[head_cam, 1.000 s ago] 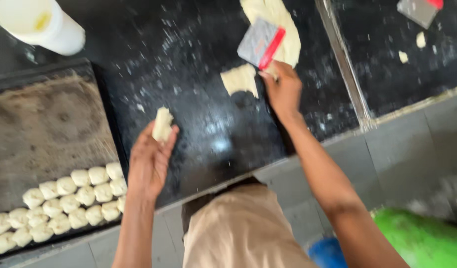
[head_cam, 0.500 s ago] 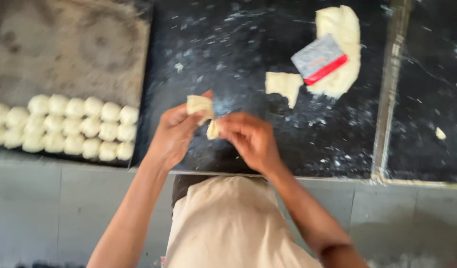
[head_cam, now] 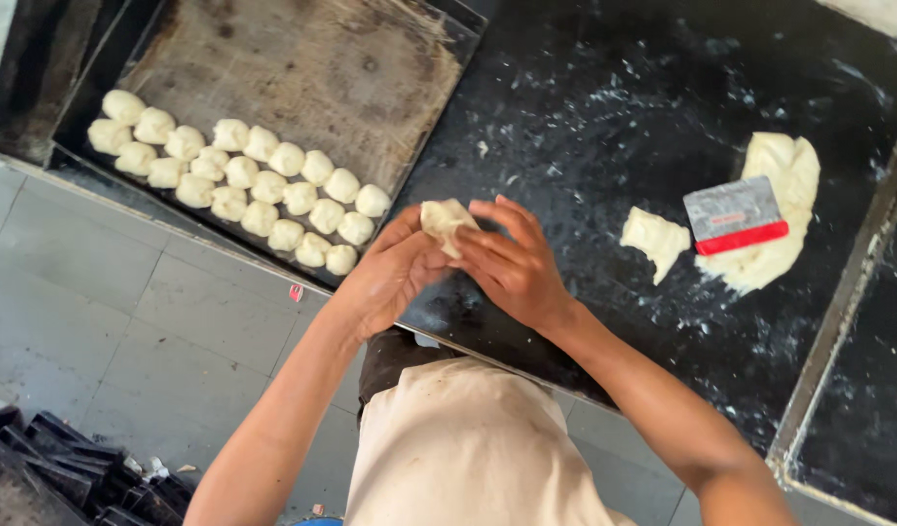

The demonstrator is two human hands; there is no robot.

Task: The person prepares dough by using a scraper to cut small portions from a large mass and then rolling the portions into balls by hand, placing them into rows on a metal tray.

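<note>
A small piece of pale dough (head_cam: 445, 223) is pinched between both my hands over the front edge of the black floured worktop (head_cam: 604, 117). My left hand (head_cam: 395, 271) cups it from below and my right hand (head_cam: 512, 261) presses on it from the right. To the left lies a dark baking tray (head_cam: 312, 68) with several shaped dough balls (head_cam: 236, 179) lined in rows along its near edge.
On the right of the worktop a larger mass of dough (head_cam: 782, 209) lies under a grey scraper with a red handle (head_cam: 735, 215), with a cut dough piece (head_cam: 655, 239) beside it. A metal strip (head_cam: 853, 282) divides the counter. Grey floor tiles and dark stacked trays (head_cam: 49, 472) are below.
The view has shifted so the tray sits further right and nearer. My hands stay together on the dough piece, still working it; a second ago the left hand held it alone.
</note>
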